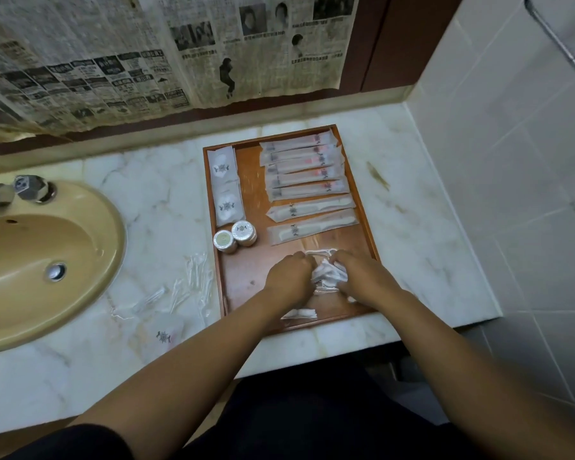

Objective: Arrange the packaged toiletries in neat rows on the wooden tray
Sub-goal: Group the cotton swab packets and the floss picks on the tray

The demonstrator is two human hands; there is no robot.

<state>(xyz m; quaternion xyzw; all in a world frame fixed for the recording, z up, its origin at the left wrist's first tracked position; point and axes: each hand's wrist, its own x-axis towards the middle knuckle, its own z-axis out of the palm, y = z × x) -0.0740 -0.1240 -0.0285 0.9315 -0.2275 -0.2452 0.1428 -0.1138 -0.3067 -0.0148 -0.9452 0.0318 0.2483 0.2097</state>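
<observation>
A wooden tray (250, 167) lies on the marble counter. Along its right side sit several long toothbrush packets (304, 167) in a row, with two comb packets (312, 217) below them. Two square white sachets (224, 184) lie along the left side, and two round soaps (235, 236) sit under them. Over the tray's near part, my left hand (287, 277) and my right hand (362, 277) both grip a bunch of small clear packets (327, 273). One more white packet (299, 314) rests on the tray under my left wrist.
Loose clear packets (193, 287) and a round printed sachet (163, 333) lie on the marble counter (153, 194) left of the tray. A tan sink (40, 260) with a tap sits further left. Newspaper covers the back wall; a tiled wall stands at the right.
</observation>
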